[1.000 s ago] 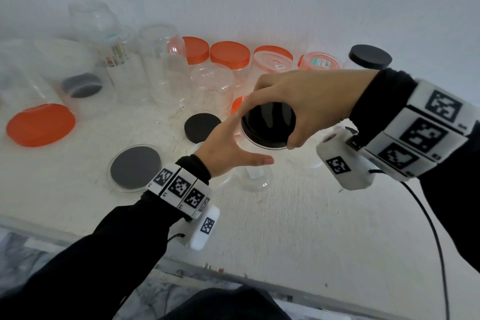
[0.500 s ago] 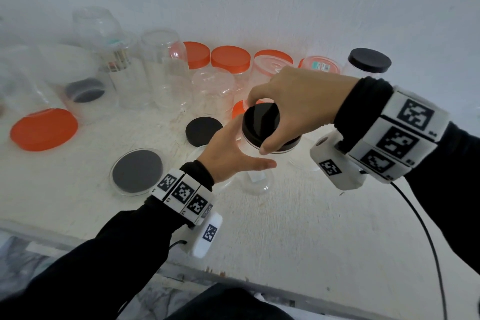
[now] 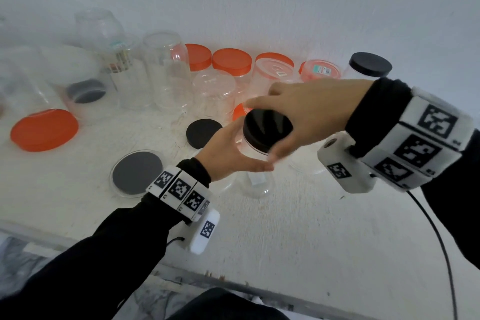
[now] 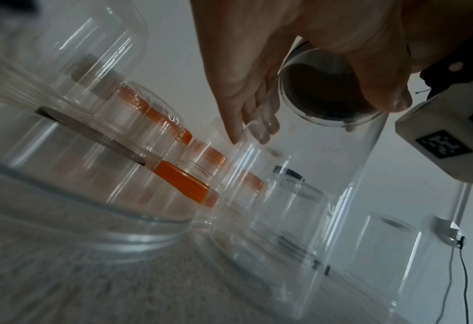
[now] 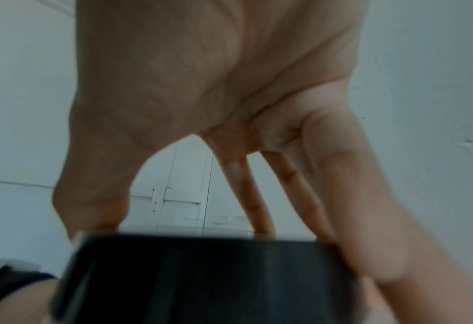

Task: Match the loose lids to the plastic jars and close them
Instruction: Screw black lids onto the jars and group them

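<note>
A clear plastic jar (image 3: pixel 255 179) stands on the white table (image 3: pixel 298 241), and my left hand (image 3: pixel 231 156) grips its side, fingers behind it and thumb in front. A black lid (image 3: pixel 267 125) sits on the jar's mouth. My right hand (image 3: pixel 304 109) comes from above and grips the lid's rim with thumb and fingertips. In the left wrist view the jar (image 4: pixel 327 208) fills the middle, the lid's (image 4: pixel 324 92) underside shows through its wall, and my left hand (image 4: pixel 243 76) wraps it. The right wrist view shows my right hand (image 5: pixel 216 76) arched over the blurred black lid (image 5: pixel 202 274).
A loose black lid (image 3: pixel 204 132), a grey lid in a clear dish (image 3: pixel 137 173) and a big orange lid (image 3: pixel 44 128) lie to the left. Upturned clear jars (image 3: pixel 166 67) and orange-lidded jars (image 3: pixel 232 61) line the wall, with a black-lidded jar (image 3: pixel 370 63) at the right. A cable (image 3: pixel 436 236) trails right.
My right hand has brought the tilted black lid down flat onto the jar's mouth and turned over it. My left hand has kept its hold on the jar.
</note>
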`<state>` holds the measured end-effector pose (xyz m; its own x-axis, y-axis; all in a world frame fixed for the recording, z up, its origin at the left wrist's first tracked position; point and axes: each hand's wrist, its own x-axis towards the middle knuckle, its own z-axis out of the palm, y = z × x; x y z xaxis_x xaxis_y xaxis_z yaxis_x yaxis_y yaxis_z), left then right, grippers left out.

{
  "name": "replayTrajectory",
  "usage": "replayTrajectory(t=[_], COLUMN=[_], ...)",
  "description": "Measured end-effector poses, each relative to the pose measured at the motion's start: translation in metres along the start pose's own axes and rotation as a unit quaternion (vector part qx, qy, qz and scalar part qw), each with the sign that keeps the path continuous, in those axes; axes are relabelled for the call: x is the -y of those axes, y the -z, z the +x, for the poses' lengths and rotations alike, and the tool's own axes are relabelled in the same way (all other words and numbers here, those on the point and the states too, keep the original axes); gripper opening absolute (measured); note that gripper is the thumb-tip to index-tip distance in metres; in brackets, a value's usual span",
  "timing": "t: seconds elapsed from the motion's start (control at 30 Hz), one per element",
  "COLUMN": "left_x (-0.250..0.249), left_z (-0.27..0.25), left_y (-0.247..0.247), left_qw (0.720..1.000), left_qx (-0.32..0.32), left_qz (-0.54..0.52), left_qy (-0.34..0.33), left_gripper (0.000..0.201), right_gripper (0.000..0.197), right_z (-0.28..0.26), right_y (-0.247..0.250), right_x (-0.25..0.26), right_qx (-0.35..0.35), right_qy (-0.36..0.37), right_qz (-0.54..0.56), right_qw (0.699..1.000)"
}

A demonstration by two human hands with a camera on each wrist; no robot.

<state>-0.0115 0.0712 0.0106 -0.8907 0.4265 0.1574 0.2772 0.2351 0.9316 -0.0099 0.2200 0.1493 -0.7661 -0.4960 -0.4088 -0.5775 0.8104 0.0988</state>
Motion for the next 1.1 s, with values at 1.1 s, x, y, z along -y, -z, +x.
replayTrajectory(t=[1.1], left_x=[-0.005], left_z=[-0.001], left_y=[0.001], left_qw=[0.999], left_qx=[0.031], left_qz=[-0.004], left_qy=[-0.001], left_gripper=[0.08], right_gripper=[0.071], right_z=[0.003], right_y=[-0.002], right_x=[-0.005], right_qx=[-0.031], right_qy=[0.071], right_qz=[0.092], right_qw=[0.993])
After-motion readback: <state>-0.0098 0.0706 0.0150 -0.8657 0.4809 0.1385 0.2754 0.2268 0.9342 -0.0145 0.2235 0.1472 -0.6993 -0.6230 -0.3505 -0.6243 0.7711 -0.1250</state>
